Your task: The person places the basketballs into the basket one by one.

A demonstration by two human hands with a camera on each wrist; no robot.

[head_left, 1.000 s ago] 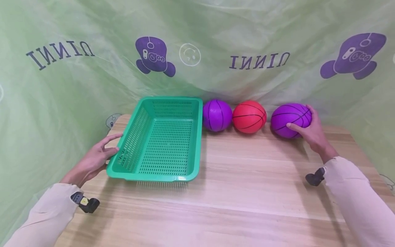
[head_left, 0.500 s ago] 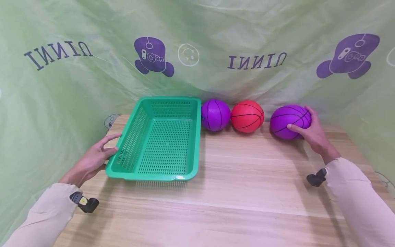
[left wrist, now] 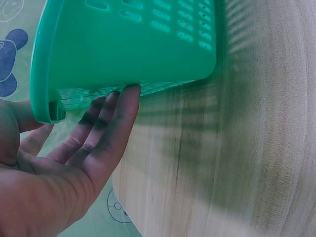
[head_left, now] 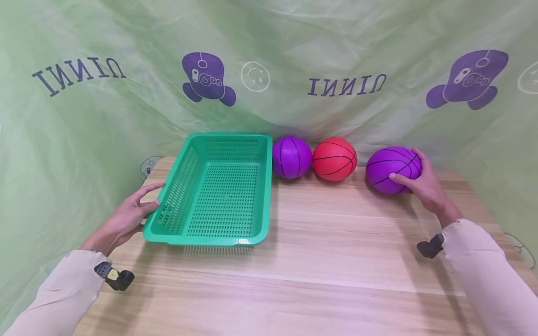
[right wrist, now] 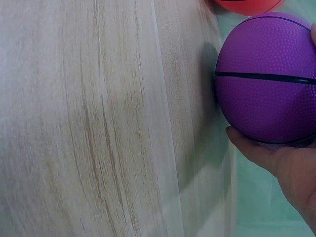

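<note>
A green plastic basket (head_left: 261, 205) with perforated walls stands on the left of the table, nothing inside it. My left hand (head_left: 126, 217) holds its left rim; in the left wrist view the fingers (left wrist: 111, 131) reach below the rim against the outer wall. On the right, my right hand (head_left: 424, 184) grips a purple toy basketball (head_left: 388, 170) with black lines, thumb on the near side and fingers around its right side. The right wrist view shows this purple ball (right wrist: 269, 79) close over the wood, its shadow beside it.
Against the back curtain (head_left: 290, 112), a second purple ball (head_left: 292, 157) sits right beside the basket, and a red ball (head_left: 334, 159) adjoins it. The wooden table (head_left: 328, 261) extends in front of them. Green curtain also hangs at both sides.
My right hand has brought the purple basketball slightly toward me, away from the curtain. The whole view has shifted a little; my left hand stays at the basket's rim.
</note>
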